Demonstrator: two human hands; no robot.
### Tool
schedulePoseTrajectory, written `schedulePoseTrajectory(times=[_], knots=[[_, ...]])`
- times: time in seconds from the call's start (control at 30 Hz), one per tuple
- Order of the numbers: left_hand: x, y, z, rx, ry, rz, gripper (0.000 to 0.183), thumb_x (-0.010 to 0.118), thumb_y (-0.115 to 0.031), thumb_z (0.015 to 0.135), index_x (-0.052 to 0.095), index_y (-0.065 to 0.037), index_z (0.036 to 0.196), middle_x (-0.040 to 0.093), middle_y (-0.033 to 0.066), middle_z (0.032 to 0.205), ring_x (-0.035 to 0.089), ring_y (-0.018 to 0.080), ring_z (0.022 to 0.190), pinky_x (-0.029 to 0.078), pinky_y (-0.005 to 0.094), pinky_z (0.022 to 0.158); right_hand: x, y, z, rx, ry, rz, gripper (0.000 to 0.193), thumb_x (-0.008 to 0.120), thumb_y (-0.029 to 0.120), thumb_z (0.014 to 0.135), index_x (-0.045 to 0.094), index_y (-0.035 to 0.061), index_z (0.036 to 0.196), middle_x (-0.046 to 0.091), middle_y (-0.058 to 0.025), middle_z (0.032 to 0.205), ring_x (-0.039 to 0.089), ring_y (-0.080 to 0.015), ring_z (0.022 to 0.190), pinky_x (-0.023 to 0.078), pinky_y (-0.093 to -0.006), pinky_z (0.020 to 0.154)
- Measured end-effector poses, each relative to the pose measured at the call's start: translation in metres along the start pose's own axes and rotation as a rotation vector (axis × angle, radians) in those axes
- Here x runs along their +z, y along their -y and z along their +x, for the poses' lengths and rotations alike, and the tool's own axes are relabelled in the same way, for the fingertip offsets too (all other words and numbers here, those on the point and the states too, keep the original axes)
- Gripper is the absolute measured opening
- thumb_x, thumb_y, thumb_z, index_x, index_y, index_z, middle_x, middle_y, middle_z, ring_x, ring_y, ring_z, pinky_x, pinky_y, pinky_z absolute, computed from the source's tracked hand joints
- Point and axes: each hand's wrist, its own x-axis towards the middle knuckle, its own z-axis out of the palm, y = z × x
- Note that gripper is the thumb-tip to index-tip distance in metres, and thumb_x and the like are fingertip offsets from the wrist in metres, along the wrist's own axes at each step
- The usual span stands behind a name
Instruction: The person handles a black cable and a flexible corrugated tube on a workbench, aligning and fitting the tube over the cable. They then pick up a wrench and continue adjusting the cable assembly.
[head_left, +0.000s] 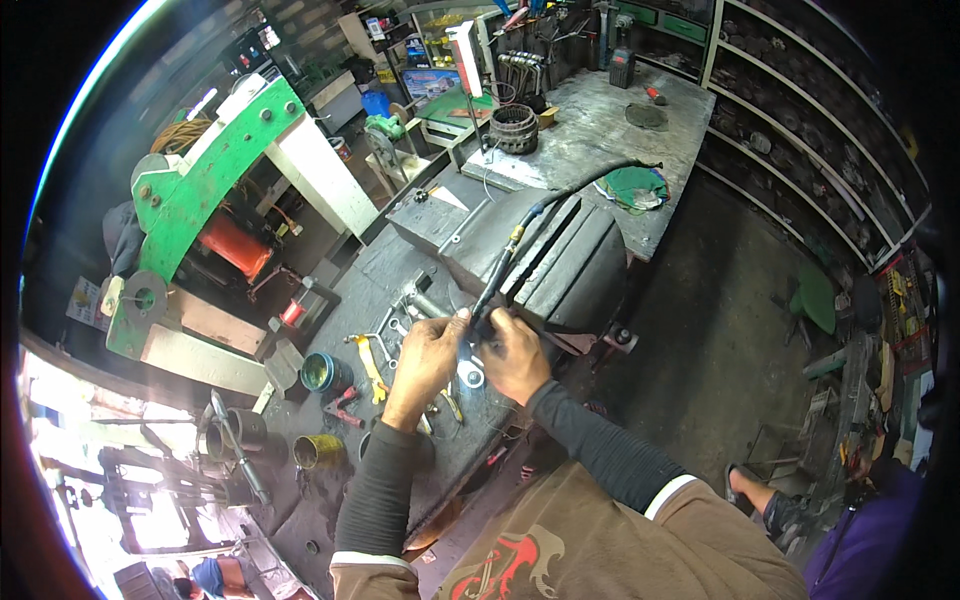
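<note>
My left hand [432, 355] and my right hand [512, 355] are close together over the workbench, fingers pinched around the near end of a thick black cable [495, 275]. A yellow band and a bluish stretch mark the cable. From my hands it runs away over a big grooved grey metal block [570, 262] and on to the far table. Just below my fingers shows a shiny round-headed metal tool [470, 375]; whether I touch it cannot be made out. Left of my left hand lie a yellow tool [372, 368] and several spanners [392, 335].
Beside the tools stand a blue-rimmed tin [318, 372] and a yellowish tin [318, 452]. A green and white metal frame [215, 180] rises at the left. The far table [590, 110] bears a ring-shaped metal part [513, 130] and a green cloth [635, 188]. Another person's leg [752, 490] shows lower right.
</note>
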Motion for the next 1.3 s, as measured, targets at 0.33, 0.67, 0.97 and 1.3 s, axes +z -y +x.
schedulePoseTrajectory(times=[0.33,0.67,0.97,1.3], knots=[[0.001,0.003,-0.015,0.244,0.036,0.094,0.040,0.073,-0.027,0.094,0.071,0.006,0.117,0.075,0.0259,0.104,0.075,0.0217,0.096,0.056,0.0352,0.087,-0.070,0.083,0.024,-0.205,-0.073,-0.203,0.026,0.074,0.020,0.092,0.064,0.0034,0.109,0.069,-0.0146,0.092,0.068,-0.0289,0.075,0.053,-0.0408,0.069],[0.007,0.004,-0.002,-0.128,0.058,-0.399,0.054,0.054,-0.043,0.106,0.070,0.002,0.079,0.062,0.0051,0.060,0.055,0.0142,0.048,0.043,0.0298,0.046,-0.014,0.001,-0.011,0.305,0.101,0.837,0.065,0.061,-0.011,0.087,0.046,0.0006,0.149,0.063,-0.0072,0.123,0.063,-0.0156,0.111,0.055,-0.0298,0.091],[-0.021,0.021,-0.010,-0.095,0.313,-0.308,0.034,0.068,-0.029,0.100,0.073,0.004,0.103,0.065,0.0016,0.073,0.058,0.0101,0.064,0.047,0.0284,0.059,0.011,-0.027,0.013,0.192,0.257,0.489,0.050,0.067,-0.004,0.086,0.054,0.0035,0.134,0.065,-0.0112,0.124,0.067,-0.0212,0.112,0.056,-0.0349,0.095],[0.001,0.017,-0.022,0.060,-0.044,-0.119,0.026,0.072,-0.017,0.095,0.074,0.006,0.105,0.077,0.0154,0.089,0.072,0.0180,0.080,0.055,0.0331,0.073,-0.077,0.062,-0.026,-0.183,0.185,-0.261,0.028,0.068,0.021,0.091,0.054,0.0033,0.107,0.063,-0.0191,0.095,0.067,-0.0391,0.086,0.054,-0.0486,0.075]])
